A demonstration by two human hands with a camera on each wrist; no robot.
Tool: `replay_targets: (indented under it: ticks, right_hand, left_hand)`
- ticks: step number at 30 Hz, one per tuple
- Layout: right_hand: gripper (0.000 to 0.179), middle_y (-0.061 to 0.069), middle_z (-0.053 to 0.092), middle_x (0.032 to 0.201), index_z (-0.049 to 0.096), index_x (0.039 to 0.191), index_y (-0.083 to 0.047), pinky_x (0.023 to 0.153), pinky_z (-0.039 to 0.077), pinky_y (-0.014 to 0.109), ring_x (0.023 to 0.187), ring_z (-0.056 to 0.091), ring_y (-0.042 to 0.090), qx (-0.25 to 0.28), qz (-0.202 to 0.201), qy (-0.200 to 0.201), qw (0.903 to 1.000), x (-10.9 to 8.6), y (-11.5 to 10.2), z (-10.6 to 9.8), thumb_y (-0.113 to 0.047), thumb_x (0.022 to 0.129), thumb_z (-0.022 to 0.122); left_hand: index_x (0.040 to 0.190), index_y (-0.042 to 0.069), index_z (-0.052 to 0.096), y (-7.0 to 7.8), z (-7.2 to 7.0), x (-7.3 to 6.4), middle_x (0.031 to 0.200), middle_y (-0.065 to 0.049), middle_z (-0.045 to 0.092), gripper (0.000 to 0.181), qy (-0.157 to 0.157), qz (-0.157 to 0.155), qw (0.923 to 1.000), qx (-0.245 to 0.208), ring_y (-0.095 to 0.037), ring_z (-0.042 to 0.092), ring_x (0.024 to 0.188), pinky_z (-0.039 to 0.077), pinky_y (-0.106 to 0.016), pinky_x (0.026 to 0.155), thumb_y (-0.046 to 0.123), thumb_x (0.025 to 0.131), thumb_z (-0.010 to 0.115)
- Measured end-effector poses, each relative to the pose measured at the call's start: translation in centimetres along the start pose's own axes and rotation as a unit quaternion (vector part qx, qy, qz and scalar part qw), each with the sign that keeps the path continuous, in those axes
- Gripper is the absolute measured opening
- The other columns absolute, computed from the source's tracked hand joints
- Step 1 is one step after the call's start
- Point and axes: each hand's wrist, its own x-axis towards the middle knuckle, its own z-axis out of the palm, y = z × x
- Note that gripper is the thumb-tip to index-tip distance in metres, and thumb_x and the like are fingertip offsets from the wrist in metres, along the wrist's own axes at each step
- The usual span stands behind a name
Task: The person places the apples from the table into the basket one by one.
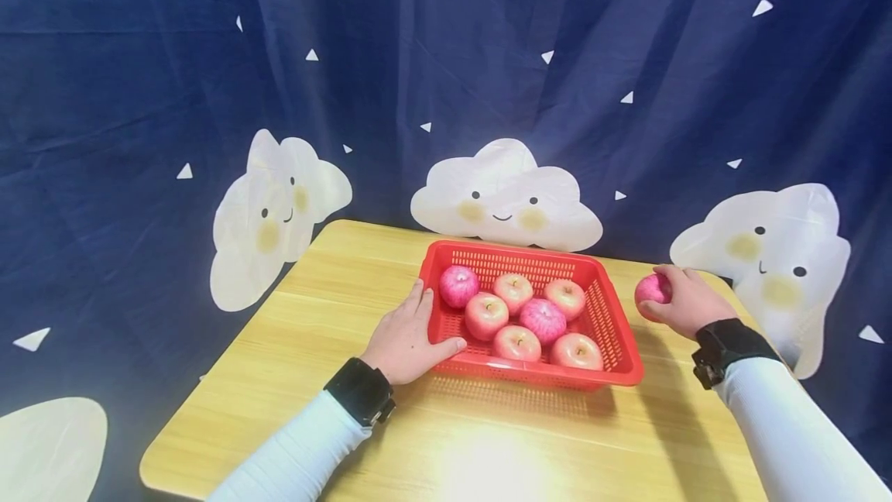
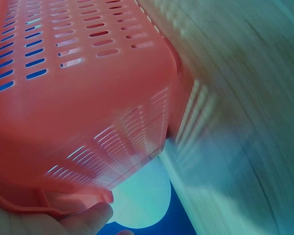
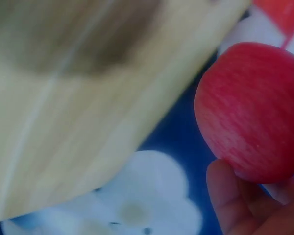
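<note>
In the head view, my right hand holds a pink-red apple above the right side of the table, beside the basket. The right wrist view shows the same apple close up, with fingers against its underside. My left hand rests on the near left corner of a red plastic basket, its fingers fairly straight along the left rim and its thumb over the front rim. Several apples lie in the basket, among them a deeper pink one at the far left and a paler one at the near right.
The basket stands on a light wooden table with rounded corners. Behind it hangs a dark blue curtain printed with smiling clouds and white triangles. Glare lies on the table in front of the basket.
</note>
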Motion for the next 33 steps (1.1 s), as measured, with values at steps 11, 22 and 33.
replay_targets:
  ticks: [11, 22, 33]
  right_hand:
    - [0.080, 0.027, 0.057, 0.130, 0.047, 0.144, -0.001, 0.092, 0.049, 0.066, 0.116, 0.057, 0.046, 0.006, -0.071, -0.008, 0.9974, 1.1, -9.0, -1.8, -0.041, 0.083, 0.081]
    - [0.072, -0.002, 0.066, 0.123, 0.055, 0.144, -0.027, 0.100, 0.048, 0.052, 0.113, 0.063, 0.023, 0.038, -0.203, -0.069, 0.9760, 1.7, -17.9, -1.9, -0.037, 0.080, 0.086]
    - [0.083, -0.013, 0.060, 0.131, 0.050, 0.149, -0.034, 0.100, 0.049, 0.042, 0.117, 0.059, 0.014, 0.022, -0.274, -0.126, 0.9531, 1.7, -23.9, 0.1, -0.037, 0.076, 0.089]
  left_hand:
    - [0.158, 0.003, 0.031, 0.1, -0.2, -0.2, 0.165, -0.016, 0.022, 0.110, 0.004, 0.008, 1.0000, -0.002, -0.037, 0.035, 0.145, 0.040, -0.057, 0.109, 0.070, 0.080, 0.068]
    - [0.157, 0.001, 0.033, 0.0, -0.3, -0.2, 0.165, -0.017, 0.023, 0.109, 0.009, 0.016, 0.9998, 0.000, -0.038, 0.036, 0.144, 0.040, -0.057, 0.109, 0.071, 0.080, 0.067]
    - [0.159, 0.004, 0.030, 0.1, -0.5, -0.3, 0.166, -0.016, 0.022, 0.110, 0.004, 0.010, 0.9999, -0.005, -0.037, 0.036, 0.144, 0.040, -0.057, 0.109, 0.069, 0.079, 0.069]
